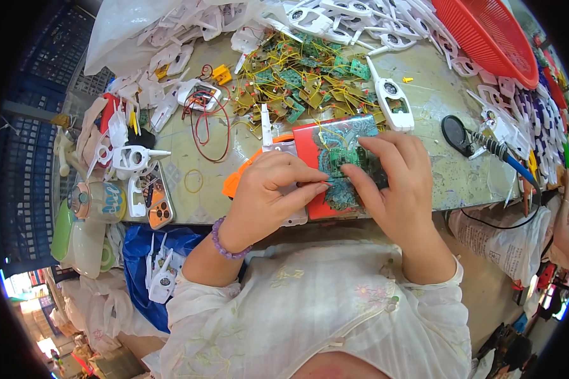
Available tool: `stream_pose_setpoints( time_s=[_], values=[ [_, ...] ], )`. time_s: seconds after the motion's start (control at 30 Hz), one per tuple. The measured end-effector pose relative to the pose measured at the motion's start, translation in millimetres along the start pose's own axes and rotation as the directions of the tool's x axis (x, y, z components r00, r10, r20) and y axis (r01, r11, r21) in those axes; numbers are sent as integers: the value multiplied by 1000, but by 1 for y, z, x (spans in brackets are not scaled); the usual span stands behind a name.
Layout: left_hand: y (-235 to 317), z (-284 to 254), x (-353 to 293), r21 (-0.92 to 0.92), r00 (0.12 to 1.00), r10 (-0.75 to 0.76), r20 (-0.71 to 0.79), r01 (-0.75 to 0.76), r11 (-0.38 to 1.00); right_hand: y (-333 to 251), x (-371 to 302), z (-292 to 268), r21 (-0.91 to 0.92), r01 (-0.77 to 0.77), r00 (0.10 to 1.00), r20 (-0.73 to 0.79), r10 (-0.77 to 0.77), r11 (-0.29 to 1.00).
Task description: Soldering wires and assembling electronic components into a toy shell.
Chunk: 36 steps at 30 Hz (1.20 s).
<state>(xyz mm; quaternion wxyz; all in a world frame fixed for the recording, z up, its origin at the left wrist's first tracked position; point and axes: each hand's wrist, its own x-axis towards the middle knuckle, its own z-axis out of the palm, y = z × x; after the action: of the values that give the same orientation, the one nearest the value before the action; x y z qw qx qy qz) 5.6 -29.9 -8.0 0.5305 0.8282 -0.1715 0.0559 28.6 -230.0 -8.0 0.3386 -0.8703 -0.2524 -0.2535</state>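
Both hands meet over one small green circuit board point(342, 159): left hand point(269, 189) pinches a thin wire at its lower-left edge, right hand point(395, 180) fingers closed on its right side.

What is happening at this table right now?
A person works over a red and teal board at the table's front edge. The left hand and right hand meet at a small green circuit board with thin wires. Behind lie a pile of similar boards and many white plastic shells. A soldering iron rests on the right.
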Motion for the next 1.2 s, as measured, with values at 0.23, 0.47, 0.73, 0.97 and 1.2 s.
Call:
stream_pose_setpoints(
  time_s=[0.23,0.47,0.73,0.97,1.2],
  values=[
    [1,4,1,40,1000,-4,-9,4,999,16,17,-3,136,45,970,230,-76,990],
    [-1,15,12,409,907,419,41,-398,821,24,24,-4,292,50,944,299,-141,955],
    [-3,20,7,428,909,415,27,-385,817,25,20,-3,289,34,949,290,-122,957],
    [0,22,7,452,914,403,42,-377,808,30,16,-8,333,14,967,236,-98,943],
    [0,20,8,448,917,394,53,-375,812,59,-32,-34,542,-75,882,-355,309,837]
  ],
)
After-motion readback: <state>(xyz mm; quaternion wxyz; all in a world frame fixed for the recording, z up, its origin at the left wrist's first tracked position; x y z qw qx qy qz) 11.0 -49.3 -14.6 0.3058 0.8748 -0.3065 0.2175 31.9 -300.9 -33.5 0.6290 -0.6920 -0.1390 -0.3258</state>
